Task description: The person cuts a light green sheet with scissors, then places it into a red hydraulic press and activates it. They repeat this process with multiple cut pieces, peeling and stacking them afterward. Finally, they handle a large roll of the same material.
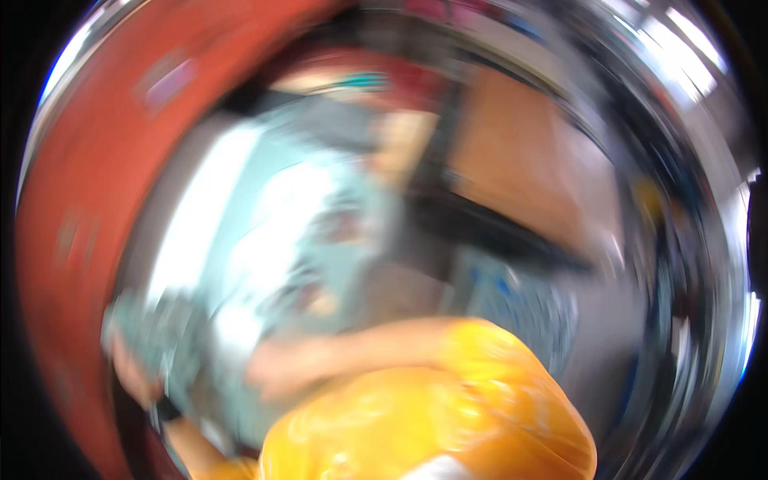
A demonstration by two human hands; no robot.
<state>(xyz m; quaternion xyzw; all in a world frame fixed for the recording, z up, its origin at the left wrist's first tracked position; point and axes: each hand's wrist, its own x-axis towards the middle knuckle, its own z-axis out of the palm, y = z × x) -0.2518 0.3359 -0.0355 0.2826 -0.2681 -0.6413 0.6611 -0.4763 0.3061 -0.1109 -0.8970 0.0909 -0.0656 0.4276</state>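
Strong motion blur smears the whole head view. At the lower left, my left hand (132,372), with a dark band (166,410) round the wrist, is wrapped at the edge of a crumpled grey-green bundle (164,324) that looks like cloth. My right hand (276,368) reaches leftward across my yellow top (416,416), over a pale grey-green surface or spread of material. Its fingers are too smeared to make out. Beyond the hands, a bright white and pale green sheet-like area (272,216) has dark and reddish patches whose kind I cannot tell.
A large red-orange panel (88,200) curves along the left side. Ahead on the right is a brown flat board or box top (520,160) with dark edges. Blue-marked grey material (516,308) lies below it. A red shape (400,80) shows at the far side.
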